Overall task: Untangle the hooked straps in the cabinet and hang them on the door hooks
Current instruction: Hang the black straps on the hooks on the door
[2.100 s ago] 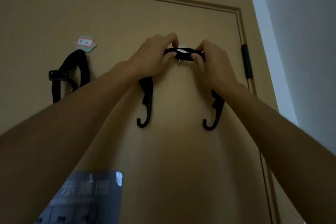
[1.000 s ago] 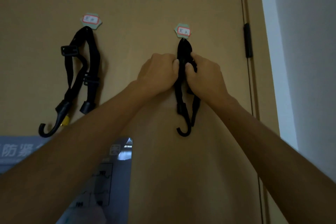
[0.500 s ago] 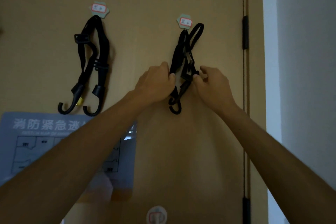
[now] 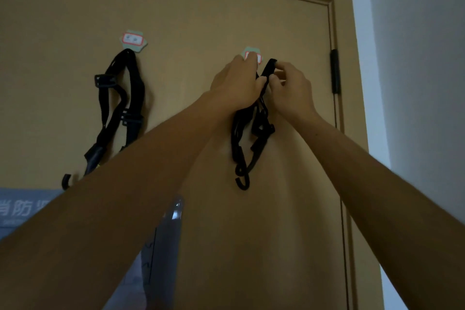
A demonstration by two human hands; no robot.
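Higher now, my right hand [image 4: 289, 90] pinches the strap loop [image 4: 269, 68] just right of the hook [image 4: 250, 51]; left hand [image 4: 236, 85] grips the strap [image 4: 241, 148] below.

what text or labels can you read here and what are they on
"防": grey poster, lower left; neighbouring characters are cut off or hidden.
Small print below it: too blurred.
Left hook tag: too blurred.
Right hook tag: blurred, partly behind the left hand.
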